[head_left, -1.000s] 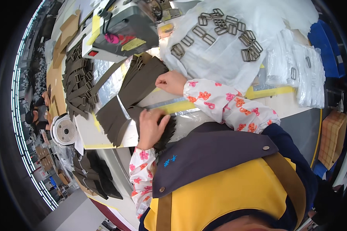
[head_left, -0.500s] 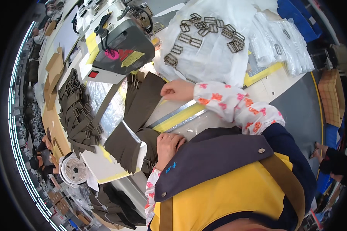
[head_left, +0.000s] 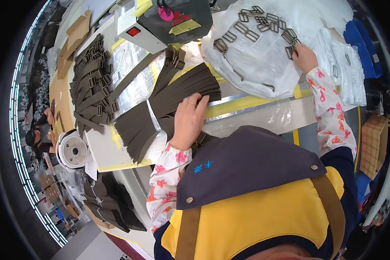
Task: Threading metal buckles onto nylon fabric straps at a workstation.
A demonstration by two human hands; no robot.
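Note:
My left hand [head_left: 189,122] lies on a fanned bundle of dark olive webbing straps [head_left: 177,89], fingers somewhat apart on top of it. A white band [head_left: 153,115] runs round the bundle near its middle. At the right, my right hand [head_left: 305,59] reaches to the edge of a group of metal slide buckles [head_left: 274,27] on white plastic sheeting. Its fingertips close on a buckle [head_left: 289,53], partly hidden by them. Beyond the bundle lie straps with buckles fitted [head_left: 174,59].
A sewing machine [head_left: 173,21] stands at the far side. Left of it lies a pile of straps with buckles [head_left: 93,82]; a white fan [head_left: 75,148] sits by the table's left edge. Clear plastic bags [head_left: 344,65] and blue bins [head_left: 363,47] are at the right.
My right hand has left the strap ends and moved far right to the buckles. My left hand has moved up from the near edge onto the bundle, whose ends are now fanned. The view has shifted.

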